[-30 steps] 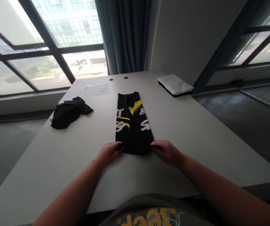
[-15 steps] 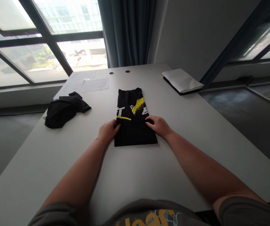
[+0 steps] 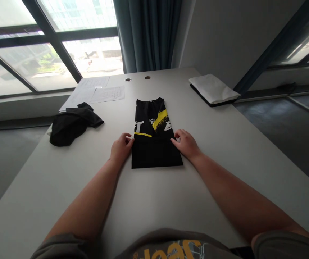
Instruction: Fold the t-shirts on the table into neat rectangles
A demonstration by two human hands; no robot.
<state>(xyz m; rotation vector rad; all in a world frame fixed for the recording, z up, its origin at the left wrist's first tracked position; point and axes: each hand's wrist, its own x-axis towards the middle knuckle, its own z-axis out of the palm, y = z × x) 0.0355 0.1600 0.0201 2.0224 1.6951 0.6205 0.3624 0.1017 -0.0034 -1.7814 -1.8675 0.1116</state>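
Note:
A black T-shirt (image 3: 157,154) with yellow and white print lies folded into a narrow rectangle in front of me. Its lower part is turned up into a plain black flap, while the printed part and the collar point away from me. My left hand (image 3: 121,148) rests at the left side of the flap, thumb tip at the cloth's edge and fingers loosely bent, thumb and forefinger apart. On the opposite edge, my right hand (image 3: 186,144) has its thumb touching the fold line, its fingers curved and apart from the thumb. Neither hand grips the cloth.
A crumpled black garment (image 3: 72,126) lies on the white table (image 3: 149,201) at the left. Behind it are sheets of paper (image 3: 108,94). A folded white and black cloth (image 3: 214,89) sits at the back right. A curtain (image 3: 149,36) and windows stand beyond.
Both hands have moved slightly outward, off the top of the flap to its side edges, and their grip has loosened. The T-shirt stays folded as before. The view has shifted slightly.

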